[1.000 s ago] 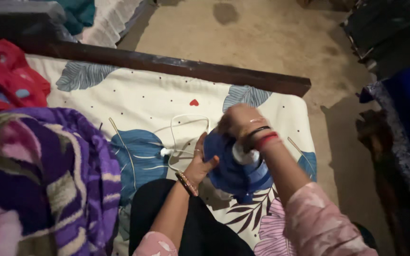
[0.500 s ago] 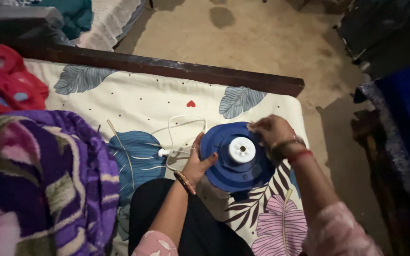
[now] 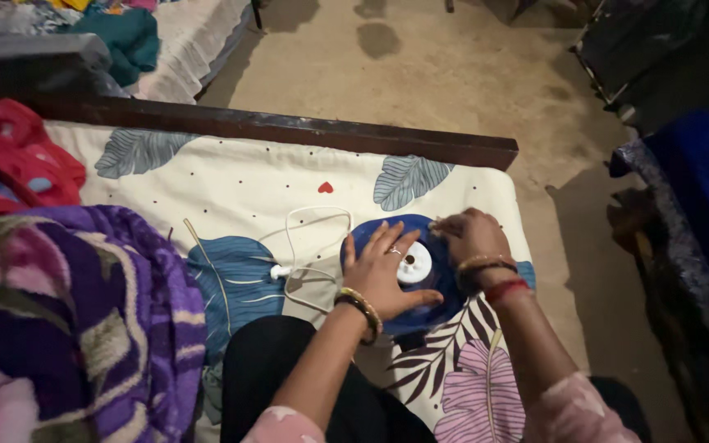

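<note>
A round blue pad [image 3: 428, 316] with a white round cap [image 3: 414, 264] at its middle lies flat on the leaf-printed bedsheet [image 3: 240, 184]. My left hand [image 3: 383, 275] rests flat on the pad's left half, fingers spread. My right hand [image 3: 473, 235] pinches at the pad's upper right edge with closed fingertips. A white cord [image 3: 309, 246] with a small plug [image 3: 279, 271] loops on the sheet just left of the pad.
A purple striped blanket [image 3: 67, 320] is heaped at the left, red cloth [image 3: 10, 164] behind it. A dark wooden bed rail [image 3: 289, 131] runs across the far edge, bare floor [image 3: 420, 74] beyond. Dark furniture with blue cloth [image 3: 699, 189] stands at the right.
The blue pad, held up tilted a second ago, now lies flat on the sheet. My left hand moved from under it onto its top; my right hand shifted to its upper right edge.
</note>
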